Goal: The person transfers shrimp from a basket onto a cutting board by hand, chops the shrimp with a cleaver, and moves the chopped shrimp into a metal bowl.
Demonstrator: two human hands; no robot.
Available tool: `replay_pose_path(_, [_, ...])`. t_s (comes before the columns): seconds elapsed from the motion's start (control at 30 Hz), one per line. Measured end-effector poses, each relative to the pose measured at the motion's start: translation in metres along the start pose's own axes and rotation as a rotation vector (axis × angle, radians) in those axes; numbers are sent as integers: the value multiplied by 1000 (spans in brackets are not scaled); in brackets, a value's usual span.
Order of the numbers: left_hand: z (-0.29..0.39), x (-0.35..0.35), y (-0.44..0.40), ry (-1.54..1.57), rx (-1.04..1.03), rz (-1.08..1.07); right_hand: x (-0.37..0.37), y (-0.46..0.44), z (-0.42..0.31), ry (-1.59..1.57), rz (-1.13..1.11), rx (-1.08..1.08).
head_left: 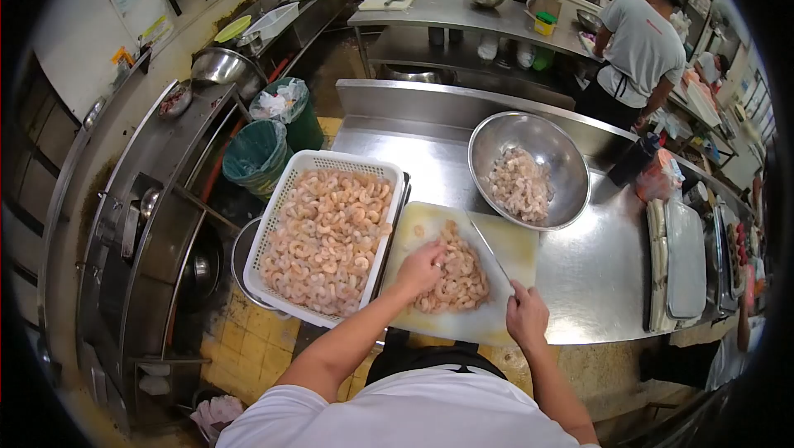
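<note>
My right hand (pixel 527 314) is closed around the handle of a knife (pixel 490 253), whose blade points up and left over the right side of a pale cutting board (pixel 514 241). On the board lies a pile of peeled shrimp (pixel 463 278). At the pile's left edge, my left hand (pixel 420 269) has its fingers curled in a pinch; what is between them is hidden. Left of the board stands a white perforated basket (pixel 279 179) full of peeled shrimp. Behind the board, a large steel bowl (pixel 571 163) holds a smaller heap of shrimp pieces.
The steel worktable (pixel 591 283) has a raised back edge. Dark bottle (pixel 635 159) and lidded containers (pixel 686 258) stand at its right. Green bins (pixel 256 154) are on the floor at the left. A co-worker in a grey shirt (pixel 641 39) stands at the back counter (pixel 447 14).
</note>
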State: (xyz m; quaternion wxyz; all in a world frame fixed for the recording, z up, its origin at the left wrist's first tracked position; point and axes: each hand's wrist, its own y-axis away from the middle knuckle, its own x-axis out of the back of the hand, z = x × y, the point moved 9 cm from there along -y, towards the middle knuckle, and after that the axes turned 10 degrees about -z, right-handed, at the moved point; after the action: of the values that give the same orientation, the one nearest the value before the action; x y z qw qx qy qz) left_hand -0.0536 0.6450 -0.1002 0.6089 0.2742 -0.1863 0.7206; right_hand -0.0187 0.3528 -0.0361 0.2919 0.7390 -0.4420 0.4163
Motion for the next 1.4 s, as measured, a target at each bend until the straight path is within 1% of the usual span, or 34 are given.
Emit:
replay_pose_path(0.07, [-6,18,-2,105,109,8,-3,-23,-8,54,41,79])
replay_pose_path(0.1, [-2,31,0,40,59,127,-3,-23,-7,86,60,109])
replay_pose_path(0.13, [1,45,2,-44,74,235,-6,-17,-6,124,30,128])
replay_pose_path(0.2, [-16,52,-13,-27,100,299,-9,-12,-7,192,-27,181])
replay_pose_path(0.23, [-21,55,-20,-14,132,315,-8,-4,-2,163,-39,161])
replay_pose_path(0.3, [-21,52,-40,-31,116,285,-3,23,4,103,-69,131])
replay_pose_path(0.33, [-20,50,-49,-40,110,268,3,31,10,78,-92,39])
replay_pose_path(0.43, [4,28,-79,-194,45,163,17,53,26,-54,-32,-55])
replay_pose_path(0.47, [6,15,-84,-233,75,43,17,57,30,-73,-31,-91])
replay_pose_path(0.53, [10,-13,-83,-269,57,-111,18,62,35,-109,-26,-161])
replay_pose_path(0.57, [11,-25,-81,-287,49,-180,13,62,37,-106,-38,-157])
replay_pose_path(0.63, [24,-34,-56,-256,-5,-158,-3,61,38,-106,-68,-145])
replay_pose_path(0.67, [31,-36,-41,-244,-32,-150,-10,60,33,-100,-124,-132])
replay_pose_path(0.77, [59,-36,3,-252,-211,-182,-24,60,20,-126,-207,-78])
replay_pose_path(0.8, [64,-37,14,-230,-274,-170,-23,58,12,-105,-193,-20])
replay_pose_path(0.87, [70,-32,30,-192,-398,-138,-28,49,10,-69,-254,-103])
replay_pose_path(0.9, [63,-27,30,-198,-371,-103,-30,43,7,-53,-288,-145])
replay_pose_path(0.97, [48,-19,25,-211,-317,-32,-36,25,1,-49,-352,-150])
replay_pose_path(1.0, [40,-7,18,-212,-223,49,-40,21,-1,-46,-382,-152])
replay_pose_path(1.07, [27,20,-1,-210,-37,212,-32,23,-8,-28,-360,-103])
replay_pose_path(1.17, [-23,18,-27,-353,128,242,-34,28,-12,-12,-345,-89])
replay_pose_path(1.3, [-17,-2,-10,-166,55,83,-69,6,-14,57,-384,-59])
replay_pose_path(1.37, [-4,-13,5,-49,9,22,-53,6,-23,34,-395,-66])
replay_pose_path(1.4, [3,-11,12,-48,-3,37,-41,6,-28,28,-395,-67])
